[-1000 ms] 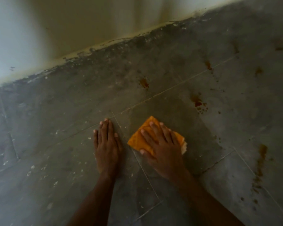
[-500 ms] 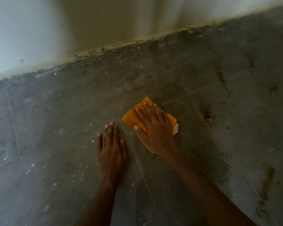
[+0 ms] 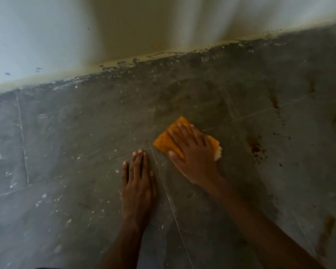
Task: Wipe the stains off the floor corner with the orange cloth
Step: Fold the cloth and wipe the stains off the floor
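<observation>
The folded orange cloth (image 3: pixel 166 139) lies flat on the grey tiled floor (image 3: pixel 85 142), a little short of the wall. My right hand (image 3: pixel 194 154) presses down on it with fingers spread and straight, covering most of it. My left hand (image 3: pixel 138 181) rests flat on the floor just to the cloth's near left, fingers straight and together. Reddish-brown stains (image 3: pixel 257 149) spot the tile to the right of the cloth. More such stains (image 3: pixel 274 102) sit farther back on the right.
A pale wall (image 3: pixel 124 35) meets the floor along a dirty dark edge (image 3: pixel 163 61) running across the view. A brown streak (image 3: pixel 328 226) marks the floor at the near right. White specks (image 3: pixel 41 199) dot the tiles on the left.
My right hand has pushed the cloth away from me toward the wall, past my left fingertips. The stain that lay ahead of the cloth is no longer seen. My left hand stayed planted.
</observation>
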### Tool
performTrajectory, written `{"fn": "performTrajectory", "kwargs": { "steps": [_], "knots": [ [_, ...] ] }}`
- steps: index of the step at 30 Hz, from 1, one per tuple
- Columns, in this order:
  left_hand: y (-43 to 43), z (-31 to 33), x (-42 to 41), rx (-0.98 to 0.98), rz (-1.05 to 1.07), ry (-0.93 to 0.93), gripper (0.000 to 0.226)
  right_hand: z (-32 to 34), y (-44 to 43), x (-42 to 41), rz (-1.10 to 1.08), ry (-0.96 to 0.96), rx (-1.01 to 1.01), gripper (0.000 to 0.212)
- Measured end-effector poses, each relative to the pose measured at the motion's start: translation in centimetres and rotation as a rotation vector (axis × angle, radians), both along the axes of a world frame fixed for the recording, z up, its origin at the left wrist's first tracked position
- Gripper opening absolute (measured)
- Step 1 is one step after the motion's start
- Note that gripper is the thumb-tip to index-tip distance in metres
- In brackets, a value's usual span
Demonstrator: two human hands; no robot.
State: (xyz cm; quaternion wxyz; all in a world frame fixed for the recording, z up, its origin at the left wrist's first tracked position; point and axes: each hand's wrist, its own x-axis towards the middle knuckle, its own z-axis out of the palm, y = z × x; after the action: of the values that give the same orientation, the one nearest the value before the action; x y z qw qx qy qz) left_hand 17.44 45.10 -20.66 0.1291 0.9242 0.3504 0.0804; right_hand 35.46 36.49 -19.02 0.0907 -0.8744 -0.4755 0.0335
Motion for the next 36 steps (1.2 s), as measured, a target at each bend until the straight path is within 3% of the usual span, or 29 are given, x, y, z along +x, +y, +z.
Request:
{"fn": "performTrajectory", "kwargs": {
  "steps": [3,6,8,10,12,15,18,22,25,28,32,34,36],
  "knots": [
    [-0.2,0.2,0.0,-0.016,-0.001,0.008,0.054,-0.5,-4.2,4.3,-0.309,-0.037,-0.027,0.064],
    [-0.4,0.3,-0.1,-0.041,-0.008,0.006,0.055,-0.1,-0.6,9.3,-0.578,0.027,-0.016,0.065],
    [-0.4,0.1,-0.1,-0.035,-0.02,0.012,0.055,-0.2,1.9,8.5,-0.566,0.024,0.01,0.061],
    [-0.2,0.2,-0.1,-0.027,-0.002,-0.003,0.055,-0.4,1.7,3.7,-0.379,-0.032,0.044,0.058],
    [-0.4,0.5,-0.1,-0.033,0.004,-0.008,0.058,-0.5,-3.1,-3.6,-0.176,-0.077,0.037,0.058],
    [-0.4,0.6,-0.2,-0.052,-0.01,-0.015,0.069,-0.8,-14.2,-11.1,-0.044,-0.113,-0.005,0.06],
    [-1.0,0.5,-0.4,-0.056,-0.035,-0.047,0.072,-1.3,-21.8,-8.2,-0.276,-0.146,-0.02,0.059],
    [-1.6,0.5,-0.5,-0.044,0.01,-0.085,0.073,-0.8,-17.5,-2.0,-0.753,-0.052,0.015,0.057],
    [-5.6,1.1,0.4,-0.079,-0.062,-0.162,0.068,-1.3,-16.5,-6.3,-0.562,-0.106,0.059,0.054],
    [-12.0,1.5,2.6,-0.154,-0.248,-0.211,0.064,-1.4,-23.8,-15.1,-0.353,-0.108,-0.011,0.056],
    [-17.6,1.1,5.4,-0.232,-0.43,-0.19,0.068,-1.4,-33.4,-15.3,-0.713,-0.093,-0.053,0.057],
    [-19.0,0.8,6.6,-0.212,-0.494,-0.184,0.068,-1.3,-33.1,-10.8,-0.968,-0.04,-0.016,0.059],
    [-19.3,0.6,7.8,-0.174,-0.532,-0.184,0.064,-1.3,-30.3,-8.6,-1.051,-0.034,0.025,0.059]
  ]
}}
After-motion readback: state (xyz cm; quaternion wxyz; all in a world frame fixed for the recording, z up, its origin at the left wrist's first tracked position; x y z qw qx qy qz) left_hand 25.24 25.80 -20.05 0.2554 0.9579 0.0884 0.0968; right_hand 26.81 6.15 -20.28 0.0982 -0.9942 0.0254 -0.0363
